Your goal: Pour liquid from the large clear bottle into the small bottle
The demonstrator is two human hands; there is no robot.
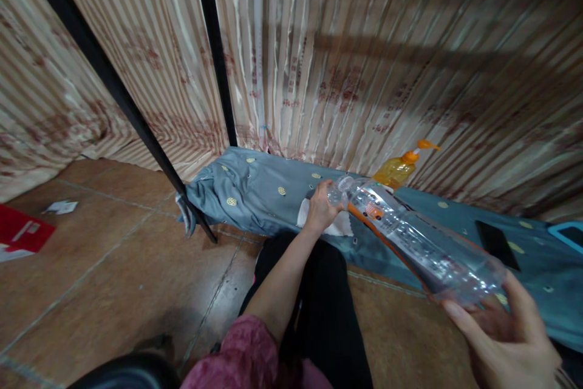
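Note:
A large clear plastic bottle (pixel 437 249) is held slanting between my two hands. My left hand (pixel 321 207) is closed around its far end, and my right hand (pixel 510 334) grips the near end with thumb and fingers apart around it. An orange edge and an orange printed picture (pixel 373 212) show along or through the bottle; whether they belong to it I cannot tell. Behind it stands a yellow pump bottle (pixel 395 169) with an orange pump head. Beneath my left hand lies a white cloth or paper (pixel 339 224), partly covered.
The long, low surface before me has a grey-green patterned cloth (pixel 259 192). On its right are a black phone-like slab (pixel 497 244) and a blue-framed object (pixel 567 235). Black poles (pixel 122 94) rise at left. A red box (pixel 22 228) lies on the tiled floor (pixel 113 225).

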